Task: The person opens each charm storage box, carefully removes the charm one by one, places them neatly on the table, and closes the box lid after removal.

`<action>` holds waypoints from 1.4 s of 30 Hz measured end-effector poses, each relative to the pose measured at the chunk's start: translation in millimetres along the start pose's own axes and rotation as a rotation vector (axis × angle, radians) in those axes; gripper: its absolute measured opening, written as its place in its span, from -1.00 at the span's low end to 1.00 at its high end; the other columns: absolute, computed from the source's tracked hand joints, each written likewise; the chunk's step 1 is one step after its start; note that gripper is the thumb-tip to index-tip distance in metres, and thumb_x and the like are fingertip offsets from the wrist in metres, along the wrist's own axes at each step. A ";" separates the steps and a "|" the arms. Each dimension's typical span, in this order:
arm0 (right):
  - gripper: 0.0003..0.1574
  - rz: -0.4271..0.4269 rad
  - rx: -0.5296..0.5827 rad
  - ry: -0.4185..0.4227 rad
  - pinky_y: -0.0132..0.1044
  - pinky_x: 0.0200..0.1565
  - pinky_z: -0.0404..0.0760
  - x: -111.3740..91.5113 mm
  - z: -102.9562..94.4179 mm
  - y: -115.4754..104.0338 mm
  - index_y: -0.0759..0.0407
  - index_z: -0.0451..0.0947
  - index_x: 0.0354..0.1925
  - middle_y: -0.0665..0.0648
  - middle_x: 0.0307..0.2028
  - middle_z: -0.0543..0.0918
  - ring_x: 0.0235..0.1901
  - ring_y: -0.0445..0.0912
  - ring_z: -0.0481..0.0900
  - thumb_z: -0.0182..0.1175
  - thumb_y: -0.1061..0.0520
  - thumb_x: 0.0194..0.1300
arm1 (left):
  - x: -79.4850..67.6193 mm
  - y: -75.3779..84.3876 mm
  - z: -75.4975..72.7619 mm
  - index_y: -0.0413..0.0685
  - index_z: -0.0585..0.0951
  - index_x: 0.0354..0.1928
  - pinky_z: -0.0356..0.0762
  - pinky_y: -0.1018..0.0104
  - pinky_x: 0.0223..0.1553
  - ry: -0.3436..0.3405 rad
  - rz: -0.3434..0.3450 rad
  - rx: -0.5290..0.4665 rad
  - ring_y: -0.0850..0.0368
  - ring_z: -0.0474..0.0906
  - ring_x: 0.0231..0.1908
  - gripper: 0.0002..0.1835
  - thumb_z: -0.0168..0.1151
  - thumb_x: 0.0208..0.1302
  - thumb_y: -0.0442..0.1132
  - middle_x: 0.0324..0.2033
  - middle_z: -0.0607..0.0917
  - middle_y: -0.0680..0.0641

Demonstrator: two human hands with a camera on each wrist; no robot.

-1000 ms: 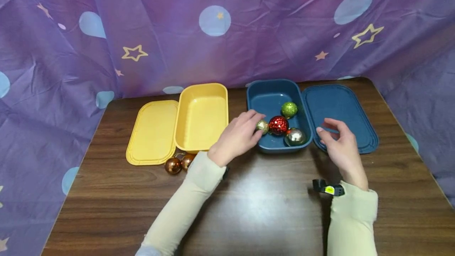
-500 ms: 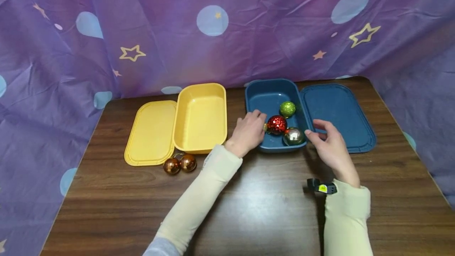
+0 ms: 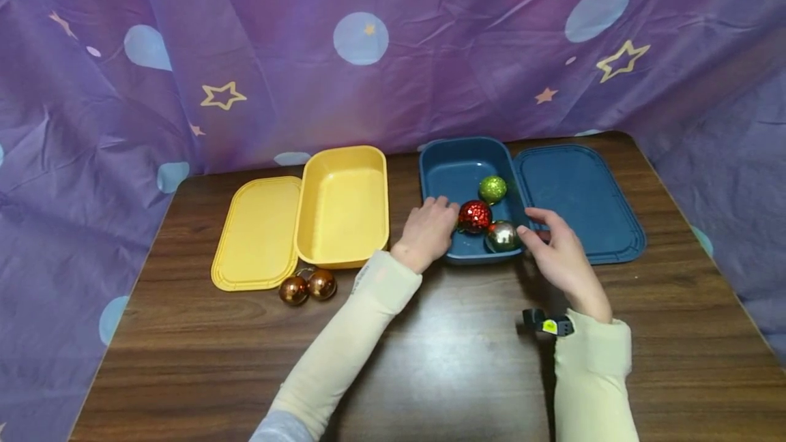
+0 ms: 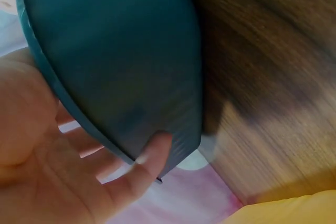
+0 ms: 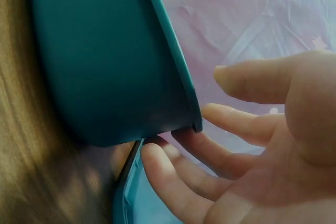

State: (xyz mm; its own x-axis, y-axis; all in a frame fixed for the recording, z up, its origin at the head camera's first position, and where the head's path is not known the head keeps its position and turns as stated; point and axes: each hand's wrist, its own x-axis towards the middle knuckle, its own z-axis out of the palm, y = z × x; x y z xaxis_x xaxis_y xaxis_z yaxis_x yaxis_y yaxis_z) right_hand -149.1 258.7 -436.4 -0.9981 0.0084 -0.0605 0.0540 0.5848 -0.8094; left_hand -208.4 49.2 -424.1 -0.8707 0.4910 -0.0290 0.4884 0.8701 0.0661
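While the right hand [image 3: 560,256] is spread at the blue box [image 3: 457,176], I cannot tell whether the left hand [image 3: 426,232] grips anything

On the brown wood-grain tabletop [image 3: 454,374] we see, left to right, a yellow lid [image 3: 254,237], yellow box [image 3: 342,200], blue box [image 3: 451,179] and blue lid [image 3: 577,196], with two copper baubles [image 3: 321,284] by the yellow box's near-left corner.
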 end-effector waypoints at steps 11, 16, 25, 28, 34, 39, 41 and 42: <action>-0.31 -0.001 0.001 -0.024 0.27 0.13 0.39 -0.4 -1.4 1.0 0.30 0.15 0.39 0.46 0.36 0.22 0.21 0.36 0.36 -0.09 -0.07 0.49 | 0.1 0.7 3.1 -0.03 0.62 -0.06 0.62 0.13 -0.18 0.049 0.020 0.049 0.01 0.56 -0.08 -0.77 0.16 0.25 -0.33 -0.13 0.65 -0.07; -0.29 -0.011 0.000 -0.029 0.24 0.11 0.42 -0.9 -2.5 3.7 0.31 0.15 0.39 0.44 0.36 0.23 0.20 0.34 0.38 -0.09 -0.09 0.49 | -2.1 -0.4 2.4 -0.02 0.61 -0.03 0.62 0.13 -0.21 0.069 0.029 0.020 0.01 0.57 -0.11 -0.77 0.13 0.29 -0.30 -0.15 0.64 -0.06; -0.24 0.003 -0.018 -0.036 0.25 0.07 0.43 -0.8 -2.5 4.0 0.29 0.15 0.40 0.45 0.34 0.25 0.20 0.34 0.36 -0.08 -0.16 0.47 | -8.2 -7.5 -5.2 0.00 0.58 0.08 0.63 0.12 -0.18 0.092 0.044 -0.111 0.02 0.60 -0.10 -0.64 0.28 0.26 -0.12 -0.10 0.65 -0.03; -0.25 -0.004 -0.019 -0.034 0.24 0.08 0.43 -0.6 -2.0 2.8 0.31 0.17 0.39 0.45 0.34 0.26 0.20 0.35 0.37 -0.06 -0.14 0.47 | -14.1 -13.3 -12.1 0.02 0.56 0.13 0.61 0.09 -0.14 0.110 -0.003 -0.243 0.04 0.60 -0.05 -0.57 0.33 0.21 -0.15 -0.04 0.64 -0.02; -0.25 -0.005 -0.031 -0.047 0.24 0.08 0.43 -0.2 -1.8 1.4 0.30 0.17 0.39 0.45 0.34 0.25 0.19 0.35 0.36 -0.05 -0.14 0.46 | -27.3 -30.7 -23.5 -0.06 0.50 0.22 0.53 0.19 0.08 0.224 -0.054 -0.532 0.07 0.56 -0.01 -0.47 0.35 0.17 -0.26 0.01 0.61 -0.09; -0.25 0.002 -0.053 -0.058 0.26 0.08 0.41 -0.3 -2.5 2.0 0.29 0.17 0.39 0.46 0.35 0.22 0.19 0.35 0.36 -0.05 -0.16 0.46 | -34.7 -42.2 -28.5 -0.08 0.42 0.30 0.50 0.21 0.07 0.289 -0.018 -0.610 0.06 0.51 -0.05 -0.39 0.33 0.18 -0.31 0.06 0.57 -0.11; -0.25 0.003 -0.059 -0.060 0.27 0.08 0.41 -0.4 -2.7 2.0 0.29 0.18 0.38 0.46 0.36 0.22 0.19 0.36 0.36 -0.05 -0.16 0.46 | -37.7 -45.5 -30.4 -0.09 0.41 0.31 0.49 0.21 0.07 0.307 0.009 -0.620 0.07 0.50 -0.03 -0.38 0.33 0.17 -0.31 0.07 0.56 -0.11; -0.25 0.003 -0.061 -0.061 0.27 0.08 0.41 -0.5 -2.8 1.9 0.29 0.18 0.38 0.46 0.36 0.21 0.19 0.36 0.35 -0.05 -0.16 0.46 | -39.0 -46.8 -31.3 -0.09 0.41 0.31 0.48 0.21 0.10 0.314 0.022 -0.624 0.07 0.49 0.00 -0.37 0.33 0.17 -0.31 0.07 0.56 -0.11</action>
State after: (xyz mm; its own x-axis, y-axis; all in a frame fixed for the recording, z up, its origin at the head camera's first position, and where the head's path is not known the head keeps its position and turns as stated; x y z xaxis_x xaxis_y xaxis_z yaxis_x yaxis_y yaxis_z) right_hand -148.5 262.1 -436.3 -0.9943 -0.0381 -0.1000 0.0534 0.6333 -0.7720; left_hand -199.1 -12.1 -394.9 -0.8823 0.3906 0.2626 0.4637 0.6261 0.6269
